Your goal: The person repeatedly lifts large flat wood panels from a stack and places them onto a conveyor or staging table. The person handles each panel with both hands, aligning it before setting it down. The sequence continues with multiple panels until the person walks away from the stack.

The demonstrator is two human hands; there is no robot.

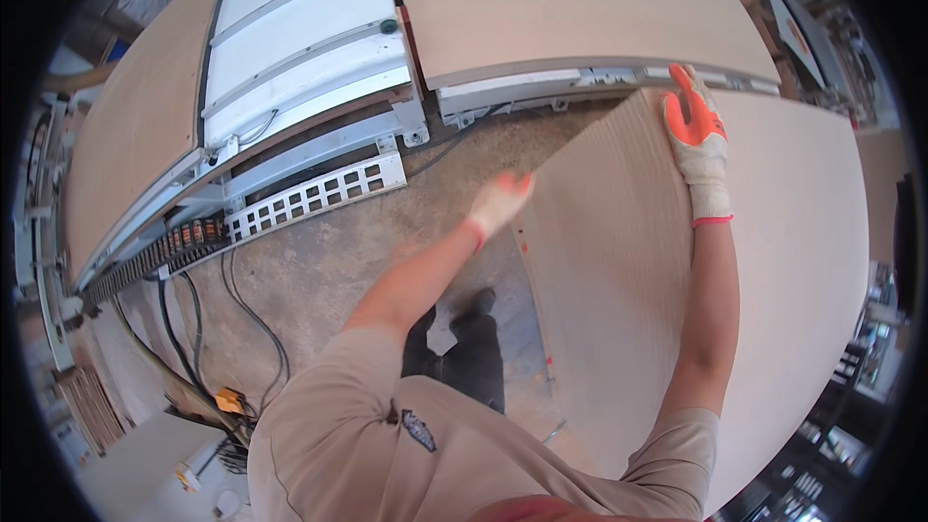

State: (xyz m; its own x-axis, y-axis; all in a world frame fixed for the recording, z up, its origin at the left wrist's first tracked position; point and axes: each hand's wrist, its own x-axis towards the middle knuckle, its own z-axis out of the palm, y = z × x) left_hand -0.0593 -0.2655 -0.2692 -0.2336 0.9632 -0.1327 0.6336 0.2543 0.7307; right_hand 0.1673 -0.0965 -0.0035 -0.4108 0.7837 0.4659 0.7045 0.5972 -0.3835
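Note:
A tall stack of thin wooden boards point(793, 222) fills the right side, pale and smooth on top, with fine layered lines down the side facing me. My right hand point(696, 130), in a white knit glove with orange coating, lies at its far left part. The thumb and fingers are spread apart. My left hand point(501, 203), gloved the same way, is beside the stack's left corner. Motion smears its fingertips, so whether they touch or grip an edge cannot be made out.
Ahead lies a large wooden sheet point(580, 10) on a machine frame. Left of it are a white ribbed machine bed point(300, 19), another wooden panel point(145, 106) and a slotted metal rail point(314, 198). A cable chain point(155, 256) and loose black cables point(261, 329) run near the concrete floor point(338, 261).

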